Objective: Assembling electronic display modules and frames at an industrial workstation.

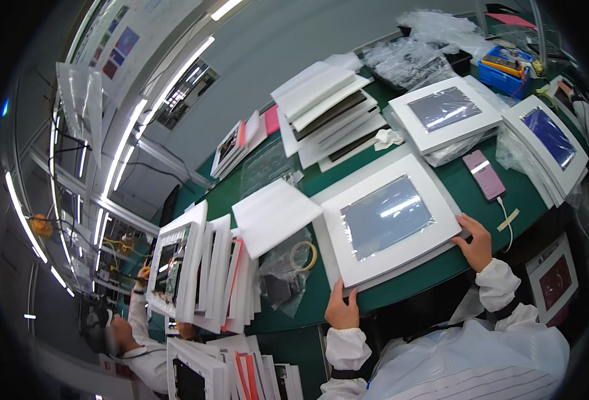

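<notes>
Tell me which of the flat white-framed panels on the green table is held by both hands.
The large white-framed panel at the near table edge. The left hand grips its near corner, the right hand its right edge. The two farther panels lie untouched.

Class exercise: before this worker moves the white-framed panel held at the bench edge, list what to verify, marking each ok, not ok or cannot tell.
1. Left hand grips the white-framed panel at its near corner: ok.
2. Right hand holds the right edge: ok.
3. Panel lies flat on the green bench: ok.
4. Pink phone and its cable lie apart from the panel: ok.
5. Tape roll clear of the panel: ok.
6. Screen free of scratches: cannot tell.
</notes>
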`<state>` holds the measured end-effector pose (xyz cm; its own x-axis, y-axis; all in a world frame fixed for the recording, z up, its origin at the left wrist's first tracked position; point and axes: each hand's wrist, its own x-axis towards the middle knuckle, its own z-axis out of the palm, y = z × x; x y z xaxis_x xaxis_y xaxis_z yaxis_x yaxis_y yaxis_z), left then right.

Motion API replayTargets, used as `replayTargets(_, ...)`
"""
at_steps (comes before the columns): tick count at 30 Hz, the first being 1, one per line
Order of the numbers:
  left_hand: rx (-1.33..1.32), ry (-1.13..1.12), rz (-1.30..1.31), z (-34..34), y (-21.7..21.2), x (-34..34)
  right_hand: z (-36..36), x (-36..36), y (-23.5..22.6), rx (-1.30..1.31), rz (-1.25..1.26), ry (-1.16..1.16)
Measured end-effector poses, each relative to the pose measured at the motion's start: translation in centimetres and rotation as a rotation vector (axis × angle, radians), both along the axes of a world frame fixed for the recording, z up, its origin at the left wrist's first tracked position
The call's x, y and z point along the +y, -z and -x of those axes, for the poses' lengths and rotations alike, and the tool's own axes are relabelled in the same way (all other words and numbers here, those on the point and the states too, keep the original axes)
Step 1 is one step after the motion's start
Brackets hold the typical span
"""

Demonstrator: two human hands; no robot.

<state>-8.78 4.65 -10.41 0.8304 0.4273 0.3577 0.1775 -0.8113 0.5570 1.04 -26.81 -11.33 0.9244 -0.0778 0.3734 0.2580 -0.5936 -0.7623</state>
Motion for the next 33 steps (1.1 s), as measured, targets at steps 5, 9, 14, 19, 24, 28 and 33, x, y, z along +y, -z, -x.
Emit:
replayTargets(5,0.037,-0.007,-0.005,0.0,0.0,0.0,-0.3,-0.1,0.5,0.022,-0.053,-0.027)
replayTargets(9,0.036,-0.020,-0.044,0.1,0.1,0.0,-0.4,0.0,0.7,0.045,-0.096,-0.030)
replayTargets(14,0.019,-0.035,-0.057,0.3,0.3,0.2,-0.3,0.2,0.4,0.066,-0.104,-0.024)
replayTargets(19,0.086,-0.028,0.011,0.1,0.0,0.4,-0.4,0.0,0.8,0.065,-0.092,-0.047)
replayTargets(24,0.091,-0.004,0.031,-0.2,-1.6,0.7,-0.2,0.4,-0.2,0.012,-0.062,-0.032)
replayTargets(28,-0.019,0.008,0.589,-0.7,-1.3,4.9,-0.7,-0.1,0.5,-0.021,-0.066,-0.021)
replayTargets(33,-0.248,-0.294,0.283,-1.3,-2.9,12.6,-0.4,-0.1,0.6,-0.002,-0.104,-0.028)
